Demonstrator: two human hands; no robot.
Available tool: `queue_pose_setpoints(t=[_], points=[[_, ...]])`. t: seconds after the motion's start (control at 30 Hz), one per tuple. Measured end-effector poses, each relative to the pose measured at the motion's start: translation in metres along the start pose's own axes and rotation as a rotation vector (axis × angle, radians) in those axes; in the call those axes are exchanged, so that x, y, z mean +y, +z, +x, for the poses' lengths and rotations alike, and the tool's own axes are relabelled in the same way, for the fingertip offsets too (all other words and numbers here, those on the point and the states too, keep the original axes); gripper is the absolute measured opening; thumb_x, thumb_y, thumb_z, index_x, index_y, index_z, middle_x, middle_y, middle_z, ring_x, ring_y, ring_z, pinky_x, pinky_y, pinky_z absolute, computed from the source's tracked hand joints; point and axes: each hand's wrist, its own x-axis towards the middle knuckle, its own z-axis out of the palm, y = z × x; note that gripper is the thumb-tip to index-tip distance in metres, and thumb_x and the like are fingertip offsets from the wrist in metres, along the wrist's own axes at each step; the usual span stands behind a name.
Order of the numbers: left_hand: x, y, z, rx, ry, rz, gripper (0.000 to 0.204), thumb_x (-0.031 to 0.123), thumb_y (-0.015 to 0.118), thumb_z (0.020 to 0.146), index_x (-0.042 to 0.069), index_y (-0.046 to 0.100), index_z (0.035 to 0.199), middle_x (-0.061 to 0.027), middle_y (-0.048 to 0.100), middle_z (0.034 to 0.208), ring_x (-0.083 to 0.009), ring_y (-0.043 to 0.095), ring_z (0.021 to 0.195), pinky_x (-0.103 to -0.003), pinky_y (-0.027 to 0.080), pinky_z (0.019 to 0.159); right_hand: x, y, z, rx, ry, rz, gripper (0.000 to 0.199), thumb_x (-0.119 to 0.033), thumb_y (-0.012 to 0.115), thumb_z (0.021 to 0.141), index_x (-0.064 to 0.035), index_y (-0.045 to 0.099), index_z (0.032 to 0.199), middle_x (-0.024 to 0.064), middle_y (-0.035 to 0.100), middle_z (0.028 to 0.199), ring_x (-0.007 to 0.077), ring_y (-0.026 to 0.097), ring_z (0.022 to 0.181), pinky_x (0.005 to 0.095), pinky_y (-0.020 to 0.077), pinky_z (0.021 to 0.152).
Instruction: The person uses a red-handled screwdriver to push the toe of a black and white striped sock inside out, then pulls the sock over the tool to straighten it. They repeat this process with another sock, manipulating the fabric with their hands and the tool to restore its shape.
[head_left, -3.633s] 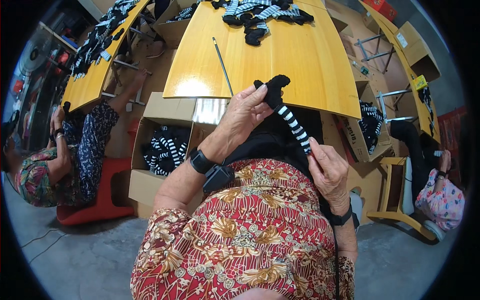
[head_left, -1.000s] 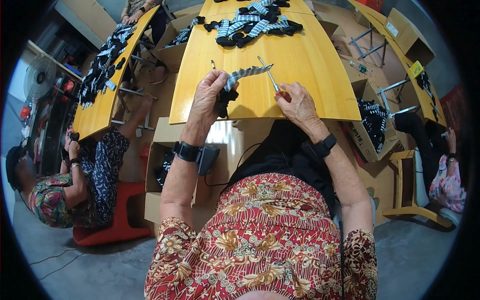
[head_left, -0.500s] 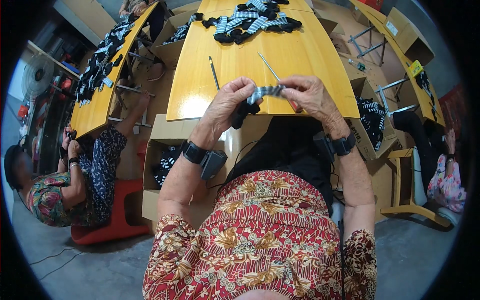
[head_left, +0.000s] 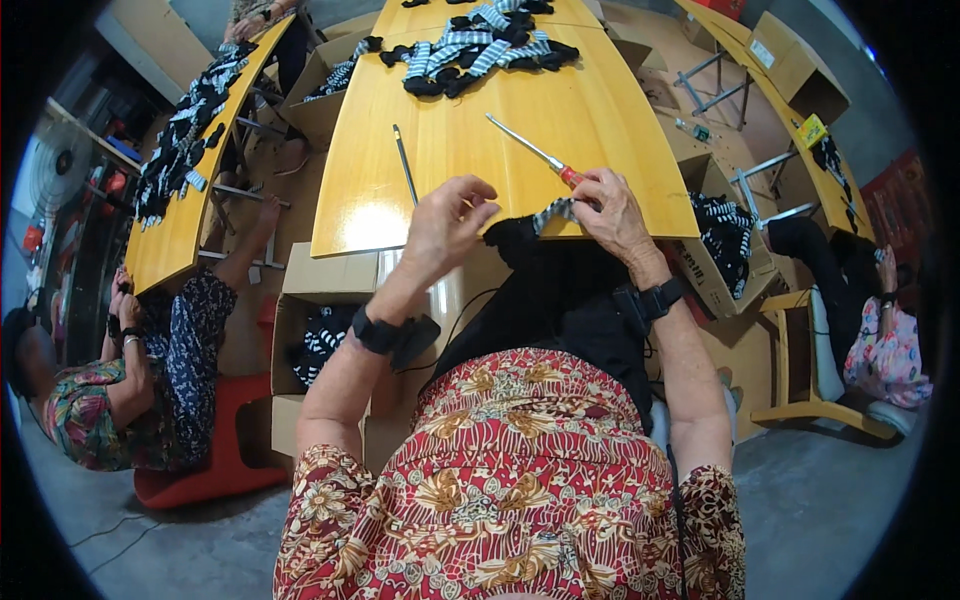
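Note:
A black sock [head_left: 515, 235] with a grey-and-white striped cuff hangs at the table's near edge. My right hand [head_left: 612, 222] is closed on its striped end, thumb against fingers. Left of the sock, my left hand [head_left: 448, 230] is raised, its fingers bent and apart from the thumb, with nothing visible in it. On the table lies a screwdriver [head_left: 530, 142] with a metal shaft; its red handle reaches to my right fingers. A thin dark stick like a pencil [head_left: 404, 162] lies beyond my left hand.
A pile of striped and black socks [head_left: 470, 60] covers the table's far part. Open cartons of socks stand at the left [head_left: 300, 400] and right [head_left: 755, 285] of my legs. One person sits at the left table [head_left: 175, 245], another at the right.
My left hand has let go of the striped cuff and drawn away to the left. The sock now hangs from my right hand alone. The whole view has shifted slightly.

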Motion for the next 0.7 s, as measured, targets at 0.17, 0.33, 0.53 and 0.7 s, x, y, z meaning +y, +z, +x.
queue_pose_setpoints(t=[0.17,0.33,0.53,0.7], points=[[-0.004,0.041,-0.003,0.093,0.234,0.464,0.038,0.017,0.079,0.070,0.003,0.062,0.101,-0.0138,0.058,0.093,-0.0331,0.058,0.089,-0.040,0.048,0.076,-0.011,-0.002,-0.001,0.022,-0.011,0.015,0.010,-0.012,0.064,0.074,-0.0037,0.064,0.079,0.0136,0.057,0.088,0.0308,0.056,0.089,0.0406,0.0458,0.080],[-0.024,0.025,0.008,-0.013,0.149,0.539,0.024,0.012,0.076,0.069,0.005,0.064,0.089,-0.0143,0.062,0.087,-0.0333,0.061,0.085,-0.040,0.049,0.075,-0.025,0.001,-0.009,0.010,0.037,-0.088,0.012,-0.014,0.065,0.074,-0.0041,0.064,0.079,0.0150,0.056,0.087,0.0318,0.056,0.086,0.0423,0.0468,0.078],[0.009,-0.040,0.036,-0.041,-0.172,-0.385,0.023,0.014,0.069,0.084,-0.001,0.061,0.100,-0.0047,0.065,0.085,-0.0107,0.062,0.075,-0.023,0.050,0.063,-0.055,0.007,-0.007,-0.082,0.060,-0.043,0.025,-0.031,0.068,0.080,-0.0094,0.069,0.092,0.0181,0.053,0.088,0.0353,0.059,0.083,0.0428,0.0496,0.071],[0.010,-0.066,0.031,0.139,-0.041,-0.639,0.020,0.019,0.071,0.084,0.005,0.063,0.096,0.0002,0.064,0.078,-0.0047,0.055,0.063,-0.019,0.044,0.056,-0.058,0.012,-0.008,-0.133,-0.014,-0.045,0.025,-0.024,0.068,0.079,-0.0090,0.066,0.099,0.0180,0.051,0.095,0.0359,0.060,0.083,0.0441,0.0507,0.074]])
